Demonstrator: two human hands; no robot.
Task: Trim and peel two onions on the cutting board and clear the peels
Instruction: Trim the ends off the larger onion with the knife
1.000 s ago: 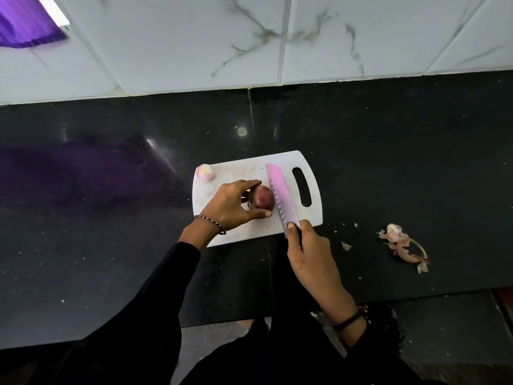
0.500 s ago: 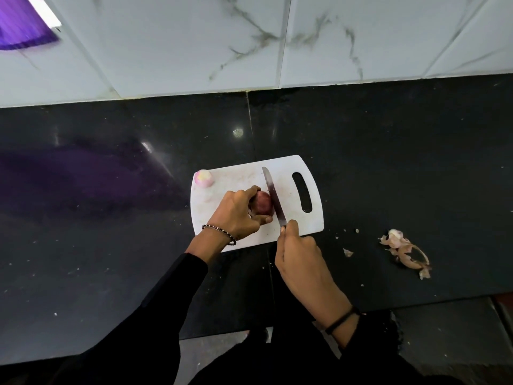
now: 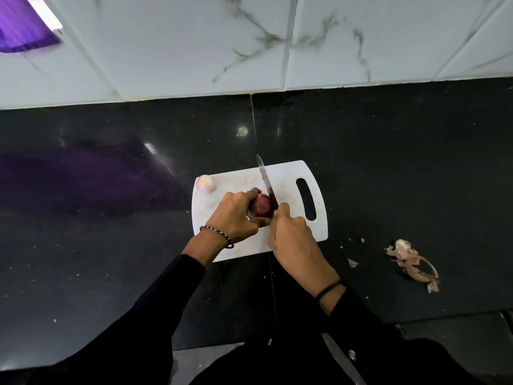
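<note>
Left grip: curling round the unpeeled red onion, pinning it to the white cutting board at centre frame.
Right grip: clasping the knife by its handle, which is lying hidden under the fingers.
Blade: standing edge-down, pressing against the red onion's right end.
Peeled onion: sitting at the board's upper left corner.
Peels: lying heaped on the black bench, lower right of frame, well apart from the board.
</note>
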